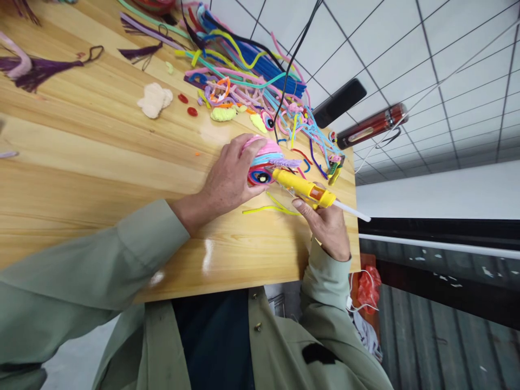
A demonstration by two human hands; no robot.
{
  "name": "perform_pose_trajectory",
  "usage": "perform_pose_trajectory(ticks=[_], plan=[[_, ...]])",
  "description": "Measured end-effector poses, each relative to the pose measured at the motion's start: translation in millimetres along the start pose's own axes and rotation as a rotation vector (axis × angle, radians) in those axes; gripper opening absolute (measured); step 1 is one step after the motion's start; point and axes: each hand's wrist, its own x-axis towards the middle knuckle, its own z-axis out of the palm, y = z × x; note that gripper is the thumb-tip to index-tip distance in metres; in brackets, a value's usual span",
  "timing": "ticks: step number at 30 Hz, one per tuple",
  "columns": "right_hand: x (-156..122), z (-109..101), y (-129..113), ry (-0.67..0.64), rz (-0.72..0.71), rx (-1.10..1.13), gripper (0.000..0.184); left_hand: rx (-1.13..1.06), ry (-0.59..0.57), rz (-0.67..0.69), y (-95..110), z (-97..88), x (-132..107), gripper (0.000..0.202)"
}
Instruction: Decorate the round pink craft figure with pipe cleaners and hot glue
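Observation:
My left hand is wrapped round a pipe-cleaner figure with pink and blue bands, a lilac tuft and a round eye at its lower edge. Part of the figure is hidden under my fingers. In my right hand is a yellow hot glue gun, with a white glue stick poking out of its back end. Its nozzle points left and meets the figure's edge near the eye; whether they touch, I cannot tell. Yellow pipe cleaners lie on the table just below the figure.
A tangled heap of coloured pipe cleaners covers the table's back. Beyond it are a black phone and a red flask. A black cable hangs near the figure. Purple tassels and cream fluffy pieces lie at left.

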Motion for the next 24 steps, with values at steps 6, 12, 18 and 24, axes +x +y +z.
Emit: perform_pose_trajectory(ticks=[6,12,18,24], plan=[[0.3,0.5,-0.5,0.003,-0.017,-0.016,0.048,0.009,0.003,0.001,0.5,-0.2,0.3,0.098],[0.1,-0.1,0.0,-0.001,-0.018,-0.022,0.049,-0.039,-0.021,-0.013,-1.0,-1.1,0.7,0.096],[0.4,0.1,-0.5,-0.001,-0.020,-0.023,0.048,-0.021,-0.015,0.002,-0.2,-0.2,0.8,0.101],[0.7,1.1,-1.6,0.012,0.008,-0.008,0.052,-0.036,-0.023,-0.012,-0.6,-0.7,0.9,0.099]])
